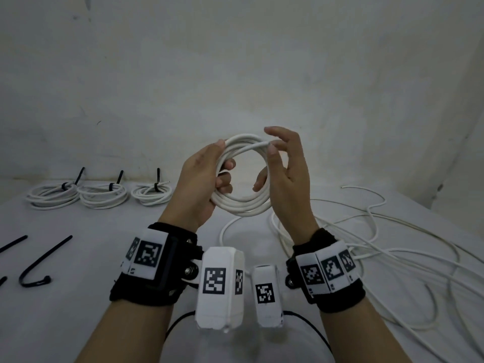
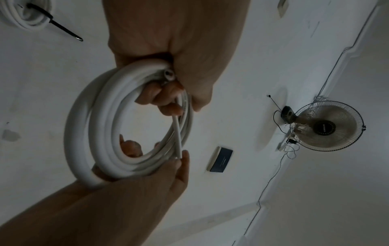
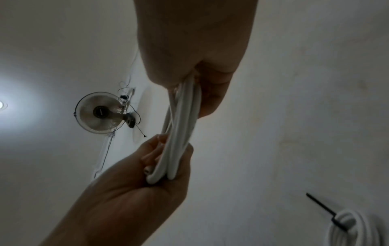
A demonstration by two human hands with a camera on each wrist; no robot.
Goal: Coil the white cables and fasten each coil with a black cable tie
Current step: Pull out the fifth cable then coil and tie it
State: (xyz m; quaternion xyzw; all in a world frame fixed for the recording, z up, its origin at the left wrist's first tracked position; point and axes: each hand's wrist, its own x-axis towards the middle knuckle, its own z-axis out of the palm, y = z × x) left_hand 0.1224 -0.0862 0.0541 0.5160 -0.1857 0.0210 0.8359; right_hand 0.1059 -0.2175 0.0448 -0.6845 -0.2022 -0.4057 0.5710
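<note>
I hold a white cable coil (image 1: 243, 208) upright above the table, a ring of several turns. My left hand (image 1: 207, 176) grips its left side, fingers curled through the ring and thumb on top. My right hand (image 1: 280, 166) holds the right side, thumb inside the ring, fingertips pinching the free cable end (image 1: 262, 145) against the top. The left wrist view shows the coil (image 2: 101, 133), my left hand (image 2: 179, 50) and that end (image 2: 179, 149) at my right hand (image 2: 147, 183). In the right wrist view the coil (image 3: 181, 133) runs edge-on from my right hand (image 3: 195, 41) to the left hand (image 3: 136, 183).
Three tied coils (image 1: 52, 195) (image 1: 103, 196) (image 1: 152, 193) with black ties lie at the back left by the wall. Loose black cable ties (image 1: 39, 260) (image 1: 13, 243) lie front left. Tangled loose white cables (image 1: 379, 244) cover the table's right side.
</note>
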